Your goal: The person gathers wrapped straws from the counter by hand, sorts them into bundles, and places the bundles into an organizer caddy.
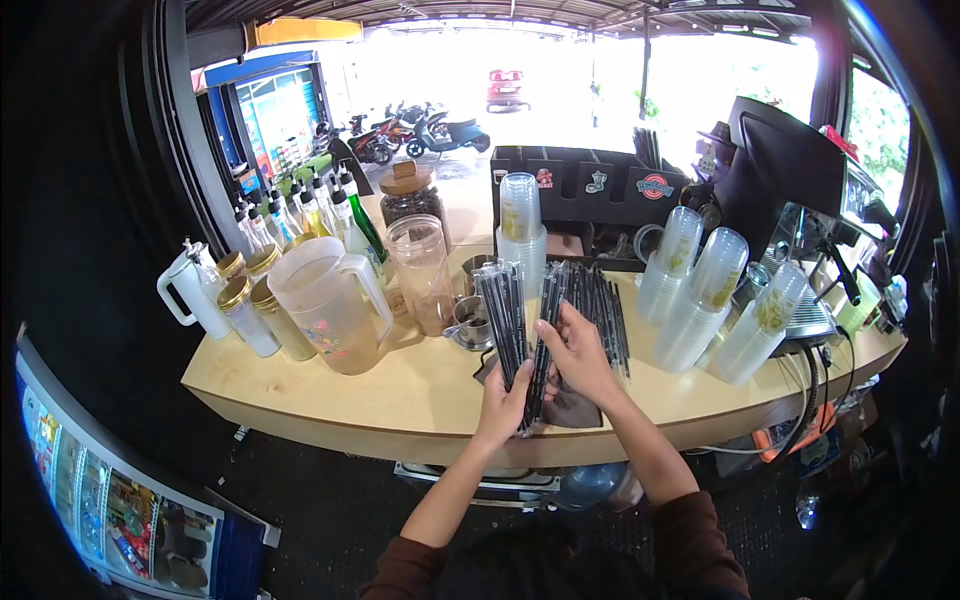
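My left hand (pixel 503 408) is wrapped round a bundle of black straws (pixel 504 318) in clear wrappers, held upright above the front of the counter. Close beside it, my right hand (pixel 578 352) grips a second, thinner bundle of black straws (pixel 544 345), with the thumb across its front. The lower ends of both bundles meet near my left fingers. More black straws (pixel 607 318) lie on the counter just behind my right hand. Beneath my hands is a dark cloth (pixel 577 409), partly hidden by them.
A cloudy plastic pitcher (pixel 325 305), a tall clear container (pixel 420 280) and a metal cup (pixel 471 323) stand to the left. Pump bottles (pixel 320 205) fill the back left. Stacks of plastic cups (pixel 690 335) stand on the right, near an espresso machine (pixel 805 255).
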Available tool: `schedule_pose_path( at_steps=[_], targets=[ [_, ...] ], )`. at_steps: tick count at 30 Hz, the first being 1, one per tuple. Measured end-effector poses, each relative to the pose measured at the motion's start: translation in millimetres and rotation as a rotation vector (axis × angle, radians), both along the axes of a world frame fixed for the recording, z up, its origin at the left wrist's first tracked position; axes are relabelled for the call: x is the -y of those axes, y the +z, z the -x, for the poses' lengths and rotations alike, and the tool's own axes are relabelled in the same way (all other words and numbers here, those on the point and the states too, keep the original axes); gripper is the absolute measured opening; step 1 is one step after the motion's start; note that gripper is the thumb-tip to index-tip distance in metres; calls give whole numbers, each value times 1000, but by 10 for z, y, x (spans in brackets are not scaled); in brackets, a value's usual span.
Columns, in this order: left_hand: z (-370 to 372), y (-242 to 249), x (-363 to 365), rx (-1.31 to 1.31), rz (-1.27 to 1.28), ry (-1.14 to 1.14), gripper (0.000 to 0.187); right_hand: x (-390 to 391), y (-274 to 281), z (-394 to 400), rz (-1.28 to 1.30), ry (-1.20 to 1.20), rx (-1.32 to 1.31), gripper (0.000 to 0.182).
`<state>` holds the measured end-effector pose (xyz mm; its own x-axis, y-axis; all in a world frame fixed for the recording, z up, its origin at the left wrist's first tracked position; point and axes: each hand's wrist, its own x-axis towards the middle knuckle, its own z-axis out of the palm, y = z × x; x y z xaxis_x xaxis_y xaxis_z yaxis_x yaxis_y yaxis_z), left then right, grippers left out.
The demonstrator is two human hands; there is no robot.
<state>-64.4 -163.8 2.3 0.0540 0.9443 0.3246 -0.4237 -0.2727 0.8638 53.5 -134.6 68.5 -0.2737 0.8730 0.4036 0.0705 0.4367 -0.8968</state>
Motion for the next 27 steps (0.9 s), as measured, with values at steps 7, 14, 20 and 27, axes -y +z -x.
schedule_pose_path(
  at_steps=[7, 14, 20, 27],
  targets=[
    [109, -145, -104, -66, 42, 53, 23, -127, -65, -5, -213, -47, 15, 16],
    [193, -127, -114, -9, 31, 20, 28, -83, 67, -9, 114, 195, -351, 17],
    [241, -58, -22, -77, 20, -2, 27, -27, 115, 2, 371, 278, -481, 16],
    [240, 13, 48, -80, 25, -62, 28, -1, 128, 144, 203, 38, -253, 19]
  ],
)
